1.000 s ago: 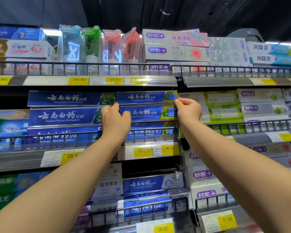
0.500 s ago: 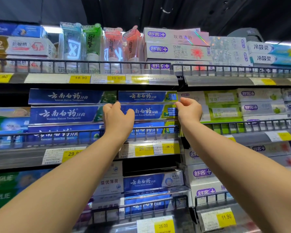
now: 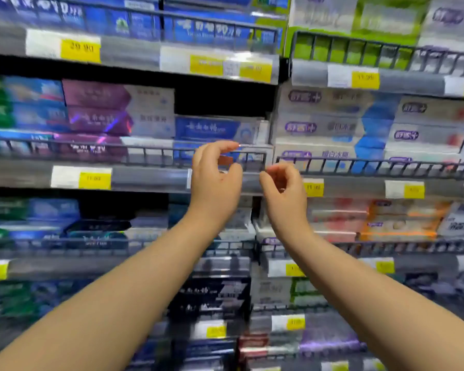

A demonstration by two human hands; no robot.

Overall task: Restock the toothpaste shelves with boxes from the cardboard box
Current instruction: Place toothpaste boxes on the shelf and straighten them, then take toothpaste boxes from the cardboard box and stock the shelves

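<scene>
My left hand [image 3: 215, 180] and my right hand [image 3: 285, 189] hover side by side in front of the wire rail [image 3: 150, 153] of a middle shelf. Their fingers are loosely curled and hold nothing. Just behind them a blue toothpaste box [image 3: 212, 128] lies on that shelf, with a dark gap above it. The stacked blue toothpaste boxes [image 3: 206, 29] sit on the shelf above, at the top of the view. The cardboard box is out of sight. The picture is blurred.
Purple and white boxes [image 3: 113, 111] lie left of the gap and white boxes with purple logos [image 3: 327, 124] right of it. Yellow price tags [image 3: 81, 49] line the shelf edges. Lower shelves hold dark boxes [image 3: 212, 295] and orange boxes [image 3: 402, 220].
Both hands have let go of the blue boxes on the upper shelf and pulled back, closer together. The view has tilted down, so lower shelves now fill the frame.
</scene>
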